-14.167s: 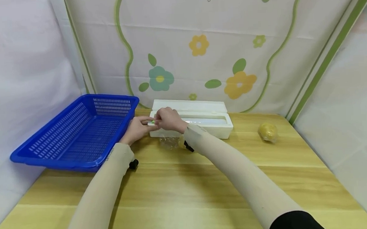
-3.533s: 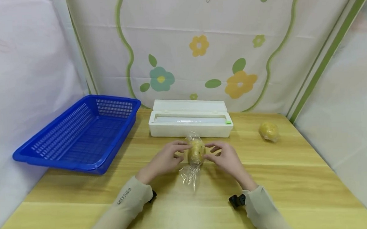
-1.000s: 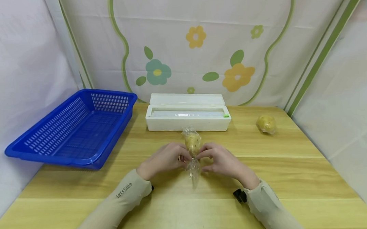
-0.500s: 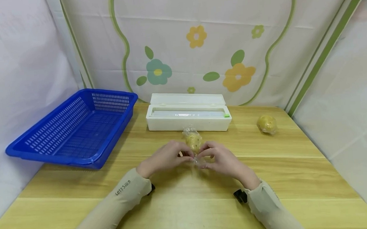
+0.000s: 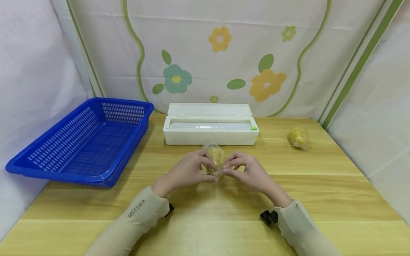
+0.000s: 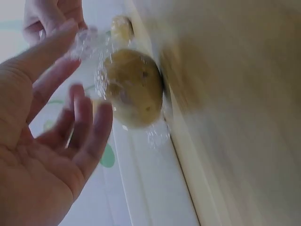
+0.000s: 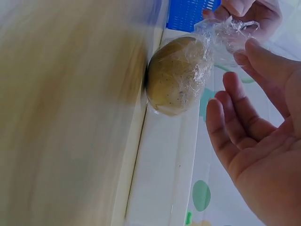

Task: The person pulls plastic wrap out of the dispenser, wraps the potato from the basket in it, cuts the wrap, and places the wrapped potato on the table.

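Note:
A potato (image 5: 217, 156) in clear cling film (image 7: 221, 40) lies on the table between my hands, in front of the white cling film box (image 5: 210, 136). My right hand (image 5: 249, 172) pinches the gathered film at the potato's near end with thumb and index finger. On the other side my left hand (image 5: 189, 170) is beside the film, thumb and index finger apart, other fingers loosely bent. In the left wrist view, the film end (image 6: 84, 43) stands up between the left thumb and index fingertips, and the potato (image 6: 131, 89) shows small dark spots.
A second film-wrapped potato (image 5: 298, 138) lies at the back right. The blue plastic basket (image 5: 111, 178) stands at the left. The box lid (image 5: 209, 109) is up, and a green slide cutter (image 5: 254, 128) sits at the box's right end. A flowered cloth (image 5: 202, 67) hangs behind.
The film tail, stretched toward me a second ago, is now gathered up against the potato. My left fingers have spread from it. Long before, my hands were at the box's left end with the cutter.

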Demonstrator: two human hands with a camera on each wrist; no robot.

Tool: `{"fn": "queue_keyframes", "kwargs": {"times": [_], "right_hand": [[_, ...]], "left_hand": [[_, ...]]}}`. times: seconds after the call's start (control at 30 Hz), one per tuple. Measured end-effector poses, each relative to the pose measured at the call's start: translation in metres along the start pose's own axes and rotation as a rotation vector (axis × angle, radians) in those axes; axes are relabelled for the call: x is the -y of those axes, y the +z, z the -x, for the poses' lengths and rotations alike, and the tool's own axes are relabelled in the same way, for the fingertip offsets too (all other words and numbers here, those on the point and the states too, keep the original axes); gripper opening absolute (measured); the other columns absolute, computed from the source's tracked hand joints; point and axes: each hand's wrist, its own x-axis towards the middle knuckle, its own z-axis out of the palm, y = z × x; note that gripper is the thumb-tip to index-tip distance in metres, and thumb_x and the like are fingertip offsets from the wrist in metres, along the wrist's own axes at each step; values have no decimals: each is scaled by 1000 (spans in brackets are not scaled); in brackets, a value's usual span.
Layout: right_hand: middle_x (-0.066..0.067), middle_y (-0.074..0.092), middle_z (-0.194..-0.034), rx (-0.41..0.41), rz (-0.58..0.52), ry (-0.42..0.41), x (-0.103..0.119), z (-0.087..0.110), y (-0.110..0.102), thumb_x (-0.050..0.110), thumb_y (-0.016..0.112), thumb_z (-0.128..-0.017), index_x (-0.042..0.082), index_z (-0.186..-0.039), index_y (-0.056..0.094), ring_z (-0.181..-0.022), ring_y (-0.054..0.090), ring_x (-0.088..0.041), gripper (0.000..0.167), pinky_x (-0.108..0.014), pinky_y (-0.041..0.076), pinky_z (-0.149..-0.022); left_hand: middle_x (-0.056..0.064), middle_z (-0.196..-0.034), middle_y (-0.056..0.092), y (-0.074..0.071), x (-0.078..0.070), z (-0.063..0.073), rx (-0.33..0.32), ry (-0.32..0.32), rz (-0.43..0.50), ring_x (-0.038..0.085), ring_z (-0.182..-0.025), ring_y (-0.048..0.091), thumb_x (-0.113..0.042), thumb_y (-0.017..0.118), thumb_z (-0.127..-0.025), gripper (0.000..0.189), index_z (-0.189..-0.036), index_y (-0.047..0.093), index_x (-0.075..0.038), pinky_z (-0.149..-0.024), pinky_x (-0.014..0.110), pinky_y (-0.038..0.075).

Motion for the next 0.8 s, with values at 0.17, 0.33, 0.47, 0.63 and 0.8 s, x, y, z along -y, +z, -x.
{"fn": "queue_keyframes", "kwargs": {"times": [0.17, 0.33, 0.47, 0.63, 0.8], "right_hand": [[-9, 64, -120, -16, -36, 16, -1, -2, 0, 14, 71, -92, 12, -95, 78, -113, 58, -25, 8, -49, 49, -90], [-10, 68, -117, -49, -147, 73, -4, -5, 3, 15, 68, -94, 8, -100, 77, -107, 64, -23, 13, -41, 54, -85], [-7, 72, -108, -102, -269, 158, -10, -9, 4, 17, 69, -94, 5, -102, 77, -99, 67, -30, 17, -38, 55, -81], [-6, 73, -103, -160, -279, 242, -14, -15, 5, 17, 72, -92, 2, -98, 77, -91, 68, -33, 17, -43, 57, -75], [-19, 69, -109, -163, -250, 255, 6, -23, 4, 8, 71, -92, -5, -95, 75, -100, 66, -31, 14, -41, 56, -78]], "left_hand": [[6, -127, 58, 2, -1, -1, -59, -12, -64, 21, -120, 48, -32, 86, -78, 29, -101, 77, -18, -101, 43, 40], [3, -128, 62, 2, -1, -2, -19, -54, -84, 19, -121, 53, -36, 85, -77, 45, -115, 74, -15, -103, 38, 40], [-1, -121, 66, 4, 0, -4, -43, -67, -95, 15, -116, 57, -37, 81, -82, 39, -112, 75, -14, -100, 34, 43], [0, -111, 69, 6, 2, -7, -106, -76, -47, 14, -107, 61, -32, 79, -85, 23, -99, 79, -14, -94, 33, 47], [9, -124, 65, 5, 2, -7, -133, -136, -22, 22, -119, 57, -35, 81, -83, 32, -105, 77, -11, -101, 39, 42]]}}
